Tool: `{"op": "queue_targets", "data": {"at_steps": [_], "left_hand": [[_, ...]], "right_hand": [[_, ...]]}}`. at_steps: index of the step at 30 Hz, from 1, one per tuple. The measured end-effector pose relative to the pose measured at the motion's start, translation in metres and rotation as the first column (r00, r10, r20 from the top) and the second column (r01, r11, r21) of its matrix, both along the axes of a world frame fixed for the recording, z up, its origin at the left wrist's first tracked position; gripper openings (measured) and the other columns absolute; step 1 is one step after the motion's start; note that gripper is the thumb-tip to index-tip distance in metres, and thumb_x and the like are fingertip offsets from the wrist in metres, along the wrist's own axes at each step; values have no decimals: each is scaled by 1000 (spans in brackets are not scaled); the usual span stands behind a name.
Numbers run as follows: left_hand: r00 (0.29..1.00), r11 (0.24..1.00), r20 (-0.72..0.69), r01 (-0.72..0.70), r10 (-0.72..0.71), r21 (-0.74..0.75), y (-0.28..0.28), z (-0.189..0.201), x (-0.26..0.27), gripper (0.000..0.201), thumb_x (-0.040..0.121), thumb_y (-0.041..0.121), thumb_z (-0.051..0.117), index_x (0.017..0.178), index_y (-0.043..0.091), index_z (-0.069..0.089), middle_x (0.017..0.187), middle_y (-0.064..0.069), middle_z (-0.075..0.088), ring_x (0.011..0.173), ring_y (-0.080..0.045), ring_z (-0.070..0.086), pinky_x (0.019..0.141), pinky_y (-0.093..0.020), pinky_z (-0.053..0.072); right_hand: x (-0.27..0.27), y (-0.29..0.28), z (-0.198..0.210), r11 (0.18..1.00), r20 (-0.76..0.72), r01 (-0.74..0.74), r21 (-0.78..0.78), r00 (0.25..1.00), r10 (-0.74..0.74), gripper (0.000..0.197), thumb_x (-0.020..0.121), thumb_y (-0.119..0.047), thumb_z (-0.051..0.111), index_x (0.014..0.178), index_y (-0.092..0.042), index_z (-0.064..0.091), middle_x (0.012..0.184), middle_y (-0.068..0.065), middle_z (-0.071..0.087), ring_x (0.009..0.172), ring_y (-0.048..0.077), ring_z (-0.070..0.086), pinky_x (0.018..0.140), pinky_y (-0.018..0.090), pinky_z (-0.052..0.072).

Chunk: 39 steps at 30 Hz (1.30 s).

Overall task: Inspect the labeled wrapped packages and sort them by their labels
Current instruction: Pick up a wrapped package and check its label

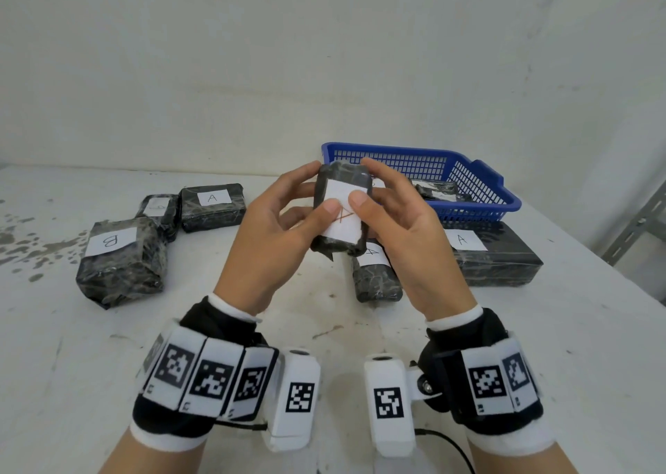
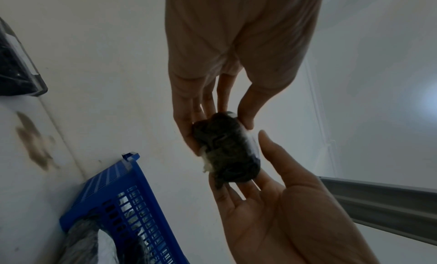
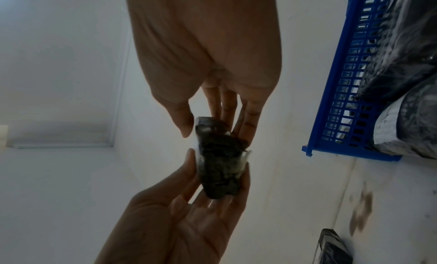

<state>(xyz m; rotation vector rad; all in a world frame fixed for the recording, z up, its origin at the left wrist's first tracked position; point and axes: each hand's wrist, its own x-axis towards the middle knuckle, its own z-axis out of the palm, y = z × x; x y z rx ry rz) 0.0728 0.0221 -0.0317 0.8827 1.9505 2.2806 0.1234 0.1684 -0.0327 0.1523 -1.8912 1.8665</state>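
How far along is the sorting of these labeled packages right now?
Partly done, judging by the layout. Two B packages lie at the table's left beside one A package, and two A packages lie at the right. Both the left hand and right hand hold a small package, its label partly covered by the thumbs. More packages wait in the blue basket.

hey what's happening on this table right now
A person is holding a small black wrapped package up in both hands, left hand and right hand, thumbs on its white label, apparently reading it. More labelled packages lie on the white table, some marked A, one B, and a blue basket holds others.
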Motion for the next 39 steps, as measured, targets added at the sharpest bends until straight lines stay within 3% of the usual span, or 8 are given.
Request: {"op": "queue_targets", "data": {"at_steps": [4, 7, 12, 17, 24, 29, 35, 39], "left_hand": [[998, 999, -66, 0, -2, -39, -2, 0, -2, 47, 90, 5, 65, 126, 34, 55, 119, 13, 66, 103, -19, 68, 87, -39, 56], [997, 999, -75, 0, -3, -40, -3, 0, -2, 49, 89, 5, 67, 126, 36, 55, 121, 20, 64, 104, -18, 69, 81, -35, 59], [996, 1000, -91, 6, -6, -8, -4, 0, -1, 46, 81, 5, 66, 118, 29, 53, 123, 11, 65, 118, -23, 61, 100, -55, 48], [999, 998, 7, 39, -39, 40, -3, 5, 4, 30, 80, 23, 68, 107, 27, 56, 106, 4, 68, 90, -10, 69, 85, -52, 56], [999, 998, 36, -10, 7, 62, -2, 6, 5, 19, 87, 24, 69, 98, 21, 54, 94, 0, 70, 82, -11, 70, 82, -49, 57], [998, 997, 46, -50, 48, 52, -2, 7, 4, 19, 82, 29, 69, 93, 22, 55, 91, -2, 70, 80, -14, 70, 79, -47, 58], [985, 990, 137, -113, 101, 82, -10, 12, 0, 16, 93, 30, 57, 101, 18, 50, 92, -2, 74, 86, -29, 72, 67, -46, 61], [978, 997, 202, -55, 42, 61, -8, 23, 2, 17, 95, 32, 53, 102, 18, 47, 95, -5, 73, 82, -30, 73, 64, -48, 60]], "right_hand": [[-2, 2, -3, 998, -11, 25, 63, 1000, -24, 42, 96, -18, 65, 138, -20, 55, 120, 1, 72, 104, 28, 69, 90, 47, 58], [-1, 4, -4, 990, -3, 18, 139, 1000, -18, 45, 95, -28, 66, 139, -31, 52, 129, -9, 68, 108, 24, 67, 92, 48, 56], [1, 2, -3, 997, 14, -66, 45, 998, 66, 35, 100, -23, 58, 135, -29, 55, 131, -1, 65, 111, 20, 69, 82, 47, 61], [-1, 2, -4, 998, -3, -58, 9, 998, 58, 34, 92, -29, 64, 126, -32, 62, 127, 0, 68, 111, 23, 68, 86, 47, 61], [-2, -1, -6, 999, 3, -47, 23, 999, 47, 33, 93, -27, 61, 123, -15, 66, 117, 4, 70, 110, 23, 69, 87, 48, 60], [-2, -2, -5, 997, 20, -72, 42, 997, 71, 38, 89, -31, 63, 125, -20, 65, 120, 1, 70, 113, 23, 67, 91, 50, 59], [-6, -4, -12, 958, 21, -26, 286, 1000, 21, 55, 89, -11, 74, 138, -25, 52, 129, -2, 65, 120, 8, 61, 93, 29, 57], [-11, 1, -7, 894, -4, 90, 440, 995, -98, 39, 95, -17, 68, 133, -21, 60, 122, -7, 69, 111, 10, 64, 95, 34, 55]]}}
